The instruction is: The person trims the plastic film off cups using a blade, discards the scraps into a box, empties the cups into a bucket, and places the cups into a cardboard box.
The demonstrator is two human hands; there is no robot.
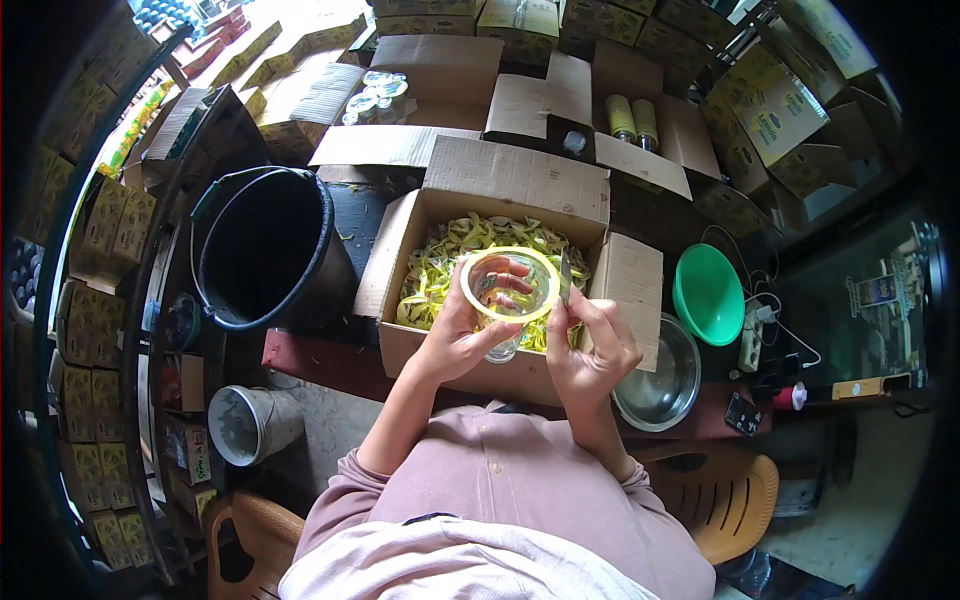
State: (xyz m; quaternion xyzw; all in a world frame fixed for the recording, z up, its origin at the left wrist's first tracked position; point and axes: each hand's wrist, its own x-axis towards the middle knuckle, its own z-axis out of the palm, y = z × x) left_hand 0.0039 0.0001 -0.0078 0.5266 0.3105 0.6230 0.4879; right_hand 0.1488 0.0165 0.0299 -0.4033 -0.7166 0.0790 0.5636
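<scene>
My left hand (447, 338) is wrapped round a clear plastic jar (512, 284), whose wide yellow rim faces up toward me. Through the clear plastic some of its fingers show. At the rim's right side, my right hand (594, 352) pinches a thin grey blade (565, 280), held upright against or very close to the edge; I cannot tell if it touches. Both hands are above an open cardboard box (520, 190). Inside the box lies a heap of curled yellow and whitish plastic trimmings (430, 268).
A black bucket (345, 250) stands left of the box, a white bucket (285, 418) below it. To the right are a green bowl (708, 295) and a metal bowl (685, 385). Behind, open cartons hold clear jars (380, 98) and two yellow-lidded cylinders (633, 122).
</scene>
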